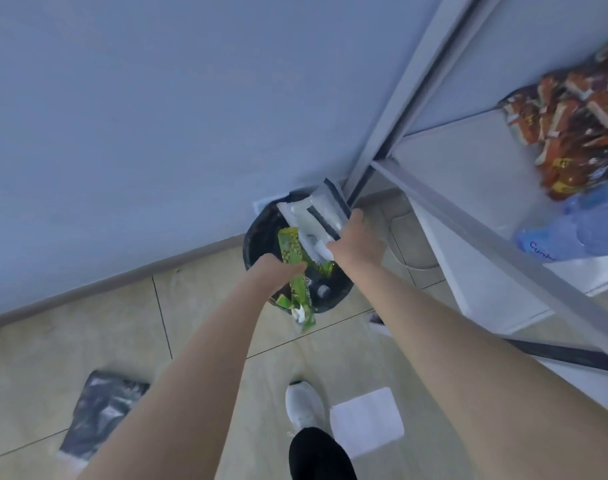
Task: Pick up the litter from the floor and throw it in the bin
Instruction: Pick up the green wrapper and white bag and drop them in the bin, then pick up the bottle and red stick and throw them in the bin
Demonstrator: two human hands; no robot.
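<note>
Over bin point(257, 237): left hand point(273, 268) grips green wrapper point(292, 252), right hand point(359, 237) at 3 o'clock grips white packet point(316, 211); release both only once centred above the opening.

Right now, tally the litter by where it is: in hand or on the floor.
In hand: 2, green wrapper in left hand, white packet in right hand.
On floor: 3, dark bag, white paper, small scrap.
Total: 5
</note>
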